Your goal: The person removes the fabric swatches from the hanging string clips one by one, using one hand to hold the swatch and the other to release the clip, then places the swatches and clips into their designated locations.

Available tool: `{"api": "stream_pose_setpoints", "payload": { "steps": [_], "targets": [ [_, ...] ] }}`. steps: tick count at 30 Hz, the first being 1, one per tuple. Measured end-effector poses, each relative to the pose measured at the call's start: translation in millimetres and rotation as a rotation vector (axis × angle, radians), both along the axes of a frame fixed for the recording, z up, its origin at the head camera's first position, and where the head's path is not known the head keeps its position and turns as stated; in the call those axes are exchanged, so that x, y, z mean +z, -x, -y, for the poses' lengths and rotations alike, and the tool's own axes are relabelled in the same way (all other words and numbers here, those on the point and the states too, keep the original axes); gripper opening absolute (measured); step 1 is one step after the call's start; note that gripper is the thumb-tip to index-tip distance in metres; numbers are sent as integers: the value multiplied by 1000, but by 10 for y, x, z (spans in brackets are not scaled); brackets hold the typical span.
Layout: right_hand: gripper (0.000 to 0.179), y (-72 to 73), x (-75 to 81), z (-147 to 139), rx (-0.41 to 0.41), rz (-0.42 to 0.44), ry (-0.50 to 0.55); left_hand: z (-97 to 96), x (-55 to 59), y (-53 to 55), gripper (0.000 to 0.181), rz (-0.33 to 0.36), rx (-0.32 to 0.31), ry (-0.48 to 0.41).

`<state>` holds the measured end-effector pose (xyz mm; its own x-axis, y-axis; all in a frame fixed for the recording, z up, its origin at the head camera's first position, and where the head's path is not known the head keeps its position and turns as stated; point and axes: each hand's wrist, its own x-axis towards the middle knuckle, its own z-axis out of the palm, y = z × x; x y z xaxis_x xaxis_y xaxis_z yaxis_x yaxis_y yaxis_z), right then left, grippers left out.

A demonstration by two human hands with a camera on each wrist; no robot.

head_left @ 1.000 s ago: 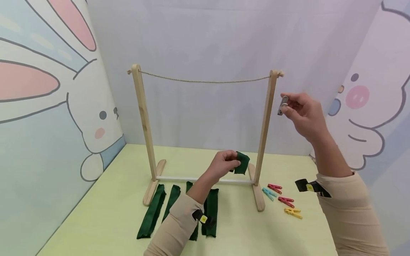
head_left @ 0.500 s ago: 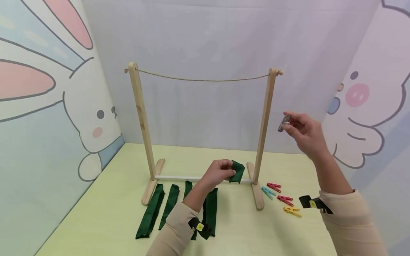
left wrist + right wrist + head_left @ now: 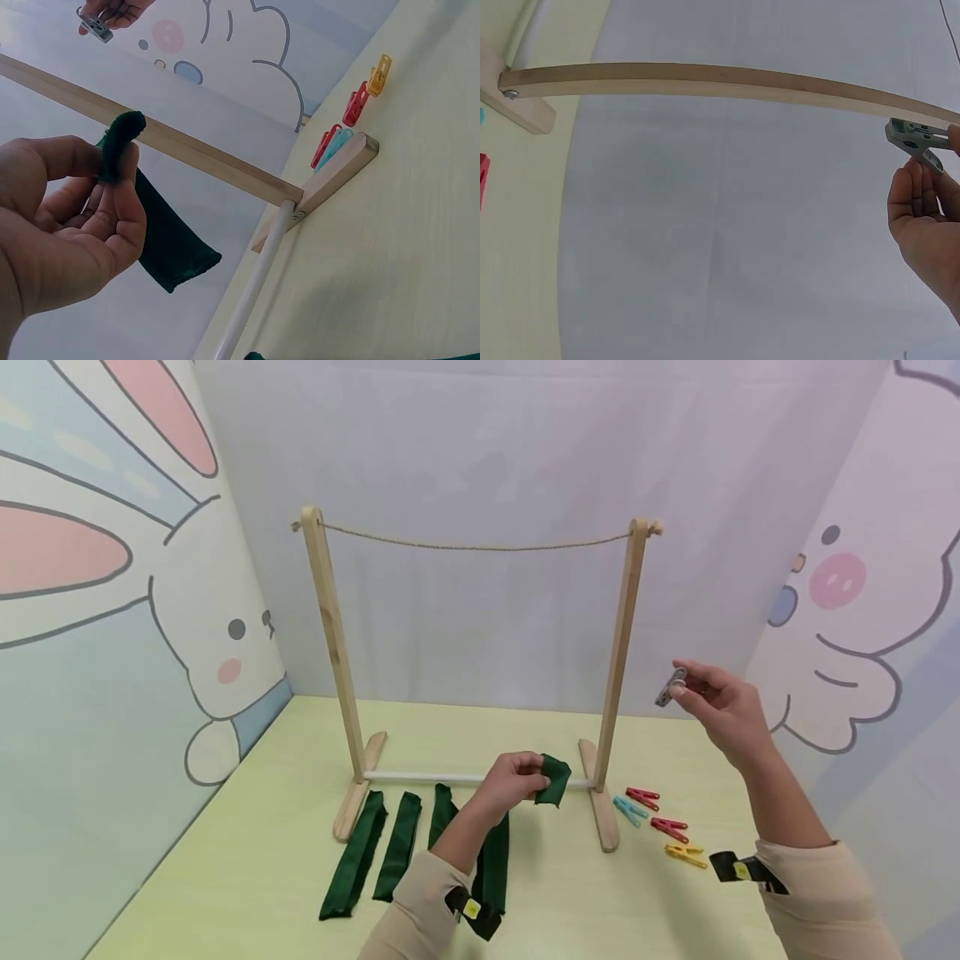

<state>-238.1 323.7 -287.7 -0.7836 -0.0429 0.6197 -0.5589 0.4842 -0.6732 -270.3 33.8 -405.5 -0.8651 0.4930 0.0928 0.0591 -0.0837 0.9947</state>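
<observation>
Above the table, in front of the wooden stand's right half, my left hand [image 3: 512, 785] pinches a dark green strip of cloth [image 3: 553, 779] between thumb and fingers. In the left wrist view the cloth [image 3: 174, 244] hangs down behind the fingers. My right hand [image 3: 723, 708] is raised to the right of the stand's right post [image 3: 622, 652]. It pinches a grey clothespin [image 3: 670, 687] between thumb and fingers; the right wrist view shows the clothespin [image 3: 915, 141] close up. A thin rope [image 3: 472, 548] runs between the tops of the two posts, with nothing on it.
Several green cloth strips [image 3: 354, 856] lie side by side at the front left of the table, partly covered by my left arm. Right of the stand's right foot [image 3: 600, 810] lie red clothespins [image 3: 669, 829], a blue clothespin [image 3: 630, 811] and a yellow clothespin [image 3: 686, 856].
My right hand has come down beside the right post with the grey clothespin. My left hand has sunk somewhat with the green cloth. Both grips are kept.
</observation>
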Motion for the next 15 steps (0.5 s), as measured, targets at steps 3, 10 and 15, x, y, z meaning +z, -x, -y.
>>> {"api": "stream_pose_setpoints", "payload": {
  "steps": [3,10,15],
  "targets": [
    [36,-12,-62,-26,3,16,-3,-14,-70,-12,20,22,1,5],
    [36,-75,-199,-93,-3,77,11,-47,-115,-98,29,51,12,47],
    [34,-130,-312,-164,-24,123,34,-109,-272,-13,30,44,46,87]
  ]
}}
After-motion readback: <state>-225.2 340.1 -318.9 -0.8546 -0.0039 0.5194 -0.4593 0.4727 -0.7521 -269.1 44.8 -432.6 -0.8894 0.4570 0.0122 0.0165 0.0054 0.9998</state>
